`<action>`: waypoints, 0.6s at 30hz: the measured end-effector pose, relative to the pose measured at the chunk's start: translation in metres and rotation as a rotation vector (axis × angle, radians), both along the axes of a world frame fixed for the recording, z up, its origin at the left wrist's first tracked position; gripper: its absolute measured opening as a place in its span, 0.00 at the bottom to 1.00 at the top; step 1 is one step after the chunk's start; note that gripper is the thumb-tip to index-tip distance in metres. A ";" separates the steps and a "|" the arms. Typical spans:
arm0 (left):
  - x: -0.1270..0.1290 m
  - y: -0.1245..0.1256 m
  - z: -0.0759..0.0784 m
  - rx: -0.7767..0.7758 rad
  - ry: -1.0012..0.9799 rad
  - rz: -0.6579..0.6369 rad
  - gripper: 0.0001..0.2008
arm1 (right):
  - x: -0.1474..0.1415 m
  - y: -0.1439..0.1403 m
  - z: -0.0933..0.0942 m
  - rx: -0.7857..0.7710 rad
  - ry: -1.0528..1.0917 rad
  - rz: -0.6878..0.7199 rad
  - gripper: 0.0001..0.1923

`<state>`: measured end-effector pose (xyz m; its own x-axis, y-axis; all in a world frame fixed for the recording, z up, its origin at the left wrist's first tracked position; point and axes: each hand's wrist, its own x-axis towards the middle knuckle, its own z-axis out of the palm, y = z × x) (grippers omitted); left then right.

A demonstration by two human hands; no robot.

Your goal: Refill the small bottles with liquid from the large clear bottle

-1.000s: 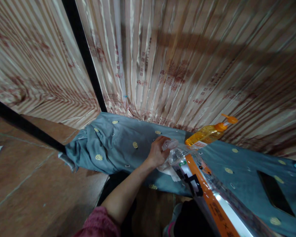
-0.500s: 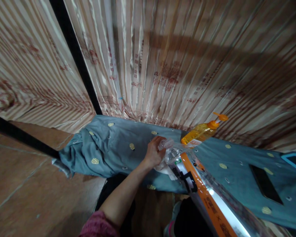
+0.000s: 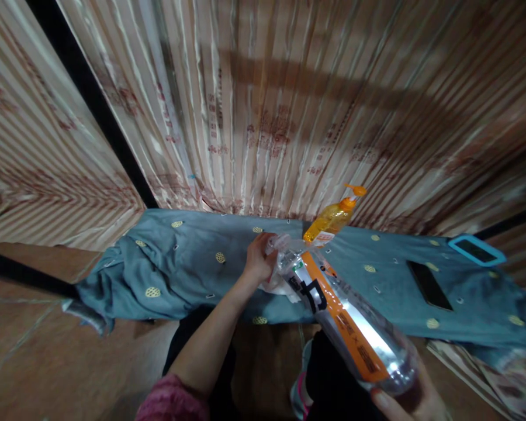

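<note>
A large clear plastic bottle (image 3: 333, 310) with an orange and silver label lies tilted in front of me, its neck towards the left. My right hand (image 3: 414, 397) is closed around its base. At the neck end, my left hand (image 3: 259, 258) has its fingers curled at a clear plastic piece (image 3: 278, 243); where that piece ends and the bottle's neck begins is unclear. Something white and thin (image 3: 284, 289) lies under the left hand and bottle neck. Just behind the neck, an orange pump bottle (image 3: 331, 221) of yellow liquid stands on the cloth.
A grey-green cloth with yellow pineapple prints (image 3: 193, 275) covers the narrow surface. Towards the right lie a dark phone (image 3: 429, 285) and a blue-framed device (image 3: 477, 250). Striped curtain (image 3: 263, 117) hangs behind, with a black pole (image 3: 100, 111) at left. Tiled floor (image 3: 21, 339) shows below.
The view has shifted to the right, showing more of the cloth at that side. The bottle's base and my right hand have come into view. My left hand stays at the neck.
</note>
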<state>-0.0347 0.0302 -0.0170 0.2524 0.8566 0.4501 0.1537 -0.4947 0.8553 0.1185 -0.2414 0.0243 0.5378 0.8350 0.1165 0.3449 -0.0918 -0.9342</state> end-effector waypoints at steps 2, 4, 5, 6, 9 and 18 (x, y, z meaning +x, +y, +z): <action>0.000 0.001 -0.001 0.020 0.000 -0.001 0.11 | 0.000 -0.002 -0.004 0.013 0.026 -0.077 0.36; 0.001 0.002 -0.003 0.032 -0.013 -0.002 0.11 | -0.009 0.000 -0.002 -0.018 0.071 -0.195 0.41; 0.001 0.003 -0.004 0.032 -0.025 -0.002 0.11 | -0.015 0.002 0.001 -0.032 0.098 -0.218 0.43; 0.002 0.003 -0.006 0.027 -0.040 -0.005 0.11 | -0.020 0.005 0.004 -0.035 0.115 -0.222 0.44; 0.003 0.006 -0.009 0.006 -0.083 -0.026 0.11 | -0.032 0.009 0.011 -0.012 0.141 -0.218 0.45; 0.000 0.009 -0.014 -0.023 -0.151 -0.045 0.11 | -0.032 0.006 -0.011 0.087 0.112 -0.133 0.41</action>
